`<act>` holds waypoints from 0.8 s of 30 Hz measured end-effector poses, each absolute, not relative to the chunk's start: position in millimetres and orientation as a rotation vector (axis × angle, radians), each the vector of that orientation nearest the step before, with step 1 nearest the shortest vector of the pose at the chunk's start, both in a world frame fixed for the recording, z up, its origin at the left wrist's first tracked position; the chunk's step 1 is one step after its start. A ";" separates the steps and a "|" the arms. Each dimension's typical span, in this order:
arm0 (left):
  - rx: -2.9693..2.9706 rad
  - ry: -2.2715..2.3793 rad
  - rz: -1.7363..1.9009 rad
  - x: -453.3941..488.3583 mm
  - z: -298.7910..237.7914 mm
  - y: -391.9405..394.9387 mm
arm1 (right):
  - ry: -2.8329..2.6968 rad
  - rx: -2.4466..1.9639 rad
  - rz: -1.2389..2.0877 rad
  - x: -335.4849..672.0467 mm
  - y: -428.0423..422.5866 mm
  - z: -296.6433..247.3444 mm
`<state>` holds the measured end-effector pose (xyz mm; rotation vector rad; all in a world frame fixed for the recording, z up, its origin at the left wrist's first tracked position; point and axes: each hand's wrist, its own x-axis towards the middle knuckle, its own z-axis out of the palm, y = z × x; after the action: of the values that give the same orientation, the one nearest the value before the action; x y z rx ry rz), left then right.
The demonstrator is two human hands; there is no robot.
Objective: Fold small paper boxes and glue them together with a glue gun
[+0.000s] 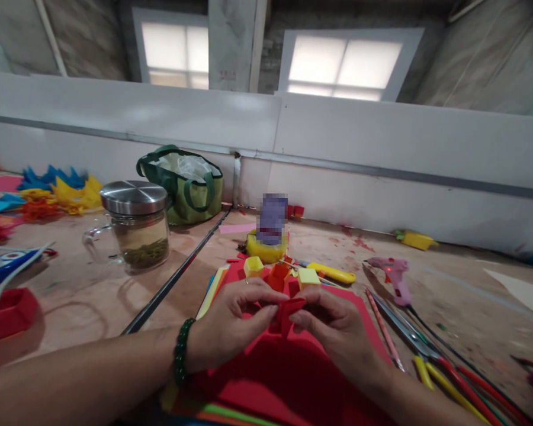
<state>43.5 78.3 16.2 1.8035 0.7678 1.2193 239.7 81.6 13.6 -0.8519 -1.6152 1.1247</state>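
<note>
From here I see my left hand (231, 319) and right hand (343, 328) pinching one red piece (286, 318) between them, over the red sheet (293, 378); a yellow box (308, 278) is just beyond.

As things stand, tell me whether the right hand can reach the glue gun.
Probably yes: the right hand has only the low-lying pencil and scissors between it and the glue gun, though it is pinching the red piece and would likely need to let go first.
</note>
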 end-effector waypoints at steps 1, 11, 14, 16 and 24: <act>1.833 0.775 1.210 42.6 17.3 77.4 | -1.627 -0.846 1.120 240.0 81.4 13.7; 1.895 0.896 1.193 46.9 20.7 72.4 | -1.766 -0.840 1.052 238.7 78.4 12.4; 1.908 0.913 1.196 47.8 18.7 71.3 | -1.791 -0.841 1.011 238.3 77.7 11.6; 1.943 0.904 1.201 48.1 18.4 70.8 | -1.843 -0.840 0.936 238.3 77.2 11.4; 2.039 0.948 1.223 47.3 19.8 73.8 | -1.929 -0.838 0.848 236.3 76.1 13.9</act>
<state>47.3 73.8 19.8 2.0389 0.9477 1.2226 236.3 76.1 13.9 -0.8379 -1.9291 0.8484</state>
